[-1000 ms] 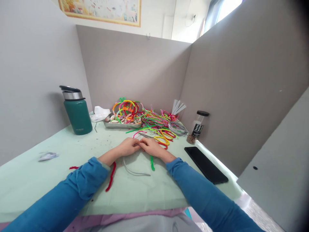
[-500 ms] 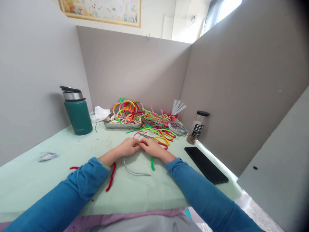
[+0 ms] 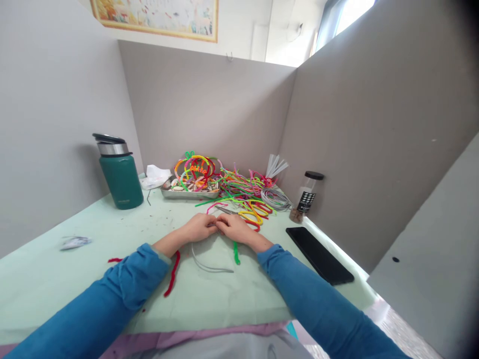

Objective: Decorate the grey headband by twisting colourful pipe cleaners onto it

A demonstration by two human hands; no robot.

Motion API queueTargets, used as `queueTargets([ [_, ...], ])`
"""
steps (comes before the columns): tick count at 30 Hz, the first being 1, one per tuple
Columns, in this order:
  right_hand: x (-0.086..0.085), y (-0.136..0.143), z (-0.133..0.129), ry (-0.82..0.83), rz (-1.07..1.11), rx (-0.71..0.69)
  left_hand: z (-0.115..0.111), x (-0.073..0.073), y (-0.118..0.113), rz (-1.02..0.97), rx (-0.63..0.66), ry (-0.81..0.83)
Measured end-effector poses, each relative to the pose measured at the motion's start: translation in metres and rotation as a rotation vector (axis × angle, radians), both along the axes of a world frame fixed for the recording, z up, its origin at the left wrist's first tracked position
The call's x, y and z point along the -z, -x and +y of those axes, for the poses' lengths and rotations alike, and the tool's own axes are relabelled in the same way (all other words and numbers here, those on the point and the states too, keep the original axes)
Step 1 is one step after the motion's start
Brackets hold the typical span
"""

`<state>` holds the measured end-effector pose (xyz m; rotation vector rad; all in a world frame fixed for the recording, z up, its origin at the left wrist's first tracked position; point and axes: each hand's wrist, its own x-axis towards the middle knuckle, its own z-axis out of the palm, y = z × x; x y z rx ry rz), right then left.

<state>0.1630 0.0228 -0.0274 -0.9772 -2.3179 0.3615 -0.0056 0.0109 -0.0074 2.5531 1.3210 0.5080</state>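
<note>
My left hand (image 3: pixel 200 227) and my right hand (image 3: pixel 235 228) meet fingertip to fingertip at the middle of the table, both pinched closed. A grey wire (image 3: pixel 209 269) hangs from beneath my left fingers and curves over the cloth to the right. What the fingertips pinch is too small to make out. Below my right hand a green fuzzy stem (image 3: pixel 236 253) sticks out. One red fuzzy stem (image 3: pixel 172 274) lies by my left wrist. Yellow-handled scissors (image 3: pixel 251 215) rest just behind my right hand, beside a pink stem (image 3: pixel 215 205).
Behind stand a metal tray (image 3: pixel 190 195) of small pieces and fuzzy loops, a pile of coloured stems (image 3: pixel 243 183) and a grey wire coil (image 3: pixel 276 199). A green bottle (image 3: pixel 121 179) is left; a clear jar (image 3: pixel 307 197) and black phone (image 3: pixel 320 255) are right.
</note>
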Motion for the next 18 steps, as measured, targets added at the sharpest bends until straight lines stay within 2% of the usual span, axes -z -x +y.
queueTargets([
  [18, 0.0002, 0.0006, 0.0005, -0.031, -0.067, 0.023, -0.0008, -0.0008, 0.0001, -0.002, 0.021, 0.008],
])
